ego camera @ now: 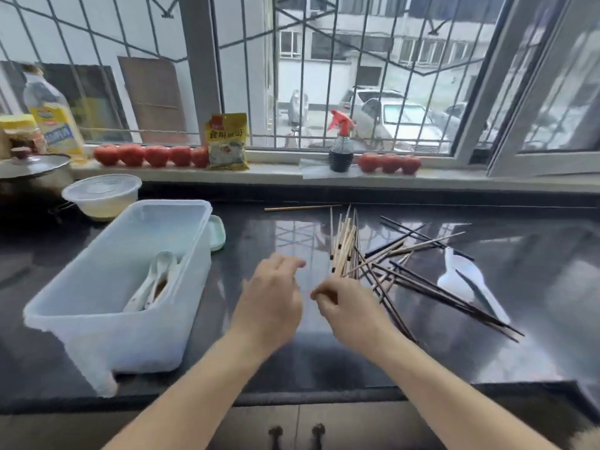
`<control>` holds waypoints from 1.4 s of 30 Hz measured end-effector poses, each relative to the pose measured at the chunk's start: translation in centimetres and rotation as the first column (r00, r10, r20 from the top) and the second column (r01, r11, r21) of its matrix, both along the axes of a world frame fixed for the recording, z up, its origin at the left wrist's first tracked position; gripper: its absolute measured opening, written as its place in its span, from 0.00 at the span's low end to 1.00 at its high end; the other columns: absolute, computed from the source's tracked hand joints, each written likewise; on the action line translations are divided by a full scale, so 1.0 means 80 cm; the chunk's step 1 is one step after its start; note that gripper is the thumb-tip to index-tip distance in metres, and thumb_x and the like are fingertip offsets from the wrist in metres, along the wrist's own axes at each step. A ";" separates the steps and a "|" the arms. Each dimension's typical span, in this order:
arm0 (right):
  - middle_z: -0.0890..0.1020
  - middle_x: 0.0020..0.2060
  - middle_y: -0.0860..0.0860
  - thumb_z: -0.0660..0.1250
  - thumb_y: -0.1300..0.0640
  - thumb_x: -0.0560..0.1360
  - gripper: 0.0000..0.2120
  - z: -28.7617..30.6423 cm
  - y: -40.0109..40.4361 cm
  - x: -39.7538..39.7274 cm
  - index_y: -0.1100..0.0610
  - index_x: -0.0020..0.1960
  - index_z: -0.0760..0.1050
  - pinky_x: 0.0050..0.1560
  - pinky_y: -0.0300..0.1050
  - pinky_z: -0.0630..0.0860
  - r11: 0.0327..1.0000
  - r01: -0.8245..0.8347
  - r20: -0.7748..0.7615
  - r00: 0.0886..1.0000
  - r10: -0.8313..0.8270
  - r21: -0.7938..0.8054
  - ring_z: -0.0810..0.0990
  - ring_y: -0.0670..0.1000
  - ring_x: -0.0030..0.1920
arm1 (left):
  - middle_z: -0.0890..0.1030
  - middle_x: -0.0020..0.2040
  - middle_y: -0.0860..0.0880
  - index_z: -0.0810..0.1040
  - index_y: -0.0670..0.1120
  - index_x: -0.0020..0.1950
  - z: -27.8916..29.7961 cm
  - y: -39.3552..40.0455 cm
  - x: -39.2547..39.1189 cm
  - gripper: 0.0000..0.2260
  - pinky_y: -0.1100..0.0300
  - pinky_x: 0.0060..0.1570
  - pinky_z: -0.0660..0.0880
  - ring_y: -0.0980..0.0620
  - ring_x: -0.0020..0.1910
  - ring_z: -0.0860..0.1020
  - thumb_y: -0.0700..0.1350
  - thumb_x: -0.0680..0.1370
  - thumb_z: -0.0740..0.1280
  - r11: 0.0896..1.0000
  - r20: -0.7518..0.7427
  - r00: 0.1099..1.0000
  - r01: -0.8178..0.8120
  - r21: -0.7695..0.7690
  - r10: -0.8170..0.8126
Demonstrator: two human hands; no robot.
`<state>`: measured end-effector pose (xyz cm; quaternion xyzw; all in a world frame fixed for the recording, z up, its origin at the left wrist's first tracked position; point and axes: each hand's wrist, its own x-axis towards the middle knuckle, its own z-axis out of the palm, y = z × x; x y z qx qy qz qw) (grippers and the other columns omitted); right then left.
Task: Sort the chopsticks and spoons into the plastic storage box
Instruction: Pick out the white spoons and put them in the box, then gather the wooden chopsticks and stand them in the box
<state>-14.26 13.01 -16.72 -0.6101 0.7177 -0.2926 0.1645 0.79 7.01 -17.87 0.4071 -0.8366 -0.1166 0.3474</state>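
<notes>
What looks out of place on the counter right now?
One light wooden chopstick lies alone, crosswise, behind the bundle that the right hand grips. The dark chopsticks lie crisscrossed, some over the white spoon. Nothing looks spilled or broken.

Head view looks forward and down, close over the dark counter [487,352], facing the window [357,76].

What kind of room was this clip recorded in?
Most likely a home kitchen: a dark polished stone countertop strewn with wooden chopsticks, a yellow-labelled cooking oil bottle by a lidded metal pot, and red tomatoes lined along the barred window's sill.
</notes>
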 end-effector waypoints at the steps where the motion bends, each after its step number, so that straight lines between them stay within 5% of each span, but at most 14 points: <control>1: 0.80 0.35 0.43 0.63 0.58 0.79 0.11 -0.008 0.010 -0.018 0.47 0.45 0.81 0.36 0.38 0.70 0.999 0.041 -0.001 0.999 -0.041 0.006 0.74 0.41 0.33 | 0.80 0.56 0.46 0.81 0.43 0.63 -0.025 -0.011 0.000 0.17 0.49 0.56 0.77 0.42 0.55 0.78 0.36 0.76 0.62 0.999 0.090 0.995 -0.044 -0.008 0.045; 6: 0.83 0.39 0.45 0.64 0.56 0.79 0.07 -0.019 0.025 -0.092 0.46 0.45 0.78 0.46 0.48 0.78 0.974 0.221 -0.062 0.974 -0.218 0.050 0.80 0.47 0.41 | 0.78 0.48 0.43 0.80 0.42 0.52 -0.078 -0.040 0.005 0.14 0.44 0.43 0.78 0.39 0.47 0.77 0.41 0.72 0.58 0.970 0.258 0.935 -0.239 -0.053 0.245; 12: 0.79 0.37 0.53 0.61 0.46 0.80 0.18 0.018 -0.091 -0.099 0.57 0.38 0.74 0.40 0.46 0.72 0.955 0.281 -0.253 0.935 -0.250 0.096 0.80 0.58 0.44 | 0.79 0.46 0.42 0.79 0.42 0.50 -0.080 -0.043 0.004 0.09 0.45 0.42 0.78 0.39 0.45 0.76 0.36 0.70 0.67 0.956 0.239 0.926 -0.293 -0.035 0.292; 17: 0.79 0.61 0.60 0.55 0.46 0.82 0.21 0.009 -0.170 -0.096 0.60 0.63 0.76 0.57 0.52 0.75 0.907 0.344 -0.446 0.870 -0.211 0.243 0.78 0.62 0.60 | 0.78 0.45 0.43 0.78 0.42 0.50 -0.082 -0.044 0.006 0.11 0.46 0.43 0.77 0.41 0.45 0.75 0.33 0.70 0.69 0.961 0.172 0.946 -0.273 -0.029 0.274; 20: 0.77 0.66 0.60 0.54 0.53 0.81 0.21 -0.002 -0.188 -0.102 0.60 0.69 0.74 0.63 0.55 0.76 0.865 0.312 -0.523 0.849 -0.069 0.394 0.76 0.63 0.64 | 0.77 0.45 0.43 0.79 0.41 0.50 -0.082 -0.044 0.007 0.12 0.46 0.44 0.78 0.41 0.45 0.75 0.31 0.69 0.68 0.964 0.106 0.959 -0.264 -0.017 0.264; 28: 0.79 0.61 0.58 0.57 0.54 0.81 0.17 0.005 -0.182 -0.141 0.60 0.63 0.77 0.58 0.49 0.77 0.808 0.336 -0.614 0.789 0.039 0.483 0.78 0.59 0.55 | 0.78 0.47 0.43 0.79 0.41 0.50 -0.088 -0.050 0.008 0.08 0.47 0.47 0.77 0.41 0.48 0.75 0.35 0.73 0.67 0.971 0.089 0.967 -0.239 -0.008 0.238; 31: 0.77 0.48 0.57 0.59 0.53 0.82 0.12 0.028 -0.163 -0.139 0.61 0.55 0.75 0.39 0.44 0.73 0.824 0.356 -0.485 0.867 -0.115 0.441 0.77 0.57 0.43 | 0.78 0.47 0.45 0.80 0.42 0.50 -0.086 -0.051 0.006 0.05 0.48 0.46 0.77 0.43 0.47 0.76 0.37 0.76 0.66 0.978 0.060 0.976 -0.210 0.005 0.210; 34: 0.74 0.33 0.53 0.61 0.58 0.80 0.09 0.047 -0.152 -0.122 0.64 0.47 0.75 0.24 0.40 0.63 0.900 0.326 0.033 0.936 -0.350 0.291 0.67 0.49 0.25 | 0.79 0.44 0.49 0.79 0.45 0.48 -0.079 -0.049 0.007 0.08 0.51 0.47 0.75 0.48 0.47 0.76 0.43 0.82 0.61 0.987 -0.107 0.983 -0.141 0.071 0.148; 36: 0.78 0.33 0.54 0.61 0.61 0.81 0.09 0.049 -0.132 -0.082 0.65 0.49 0.77 0.24 0.39 0.65 0.958 0.179 0.364 0.896 -0.254 0.226 0.69 0.47 0.24 | 0.81 0.41 0.51 0.79 0.47 0.48 -0.070 -0.047 0.012 0.13 0.55 0.43 0.77 0.51 0.43 0.78 0.48 0.86 0.58 0.967 -0.304 0.946 -0.034 0.254 0.113; 38: 0.83 0.37 0.57 0.62 0.59 0.82 0.09 0.040 -0.110 -0.027 0.64 0.49 0.79 0.28 0.40 0.71 0.989 0.030 0.443 0.892 -0.092 0.145 0.75 0.48 0.27 | 0.82 0.40 0.49 0.80 0.51 0.52 -0.064 -0.046 0.017 0.13 0.62 0.36 0.78 0.52 0.40 0.79 0.50 0.87 0.57 0.901 -0.510 0.856 0.155 0.405 0.083; 42: 0.85 0.40 0.58 0.62 0.58 0.81 0.08 0.014 -0.094 0.047 0.61 0.48 0.78 0.31 0.47 0.77 0.991 -0.134 0.383 0.916 0.122 0.004 0.82 0.53 0.31 | 0.78 0.33 0.50 0.77 0.56 0.48 -0.072 -0.049 0.022 0.13 0.49 0.35 0.72 0.51 0.32 0.74 0.51 0.87 0.56 0.913 -0.423 0.906 0.173 0.369 -0.001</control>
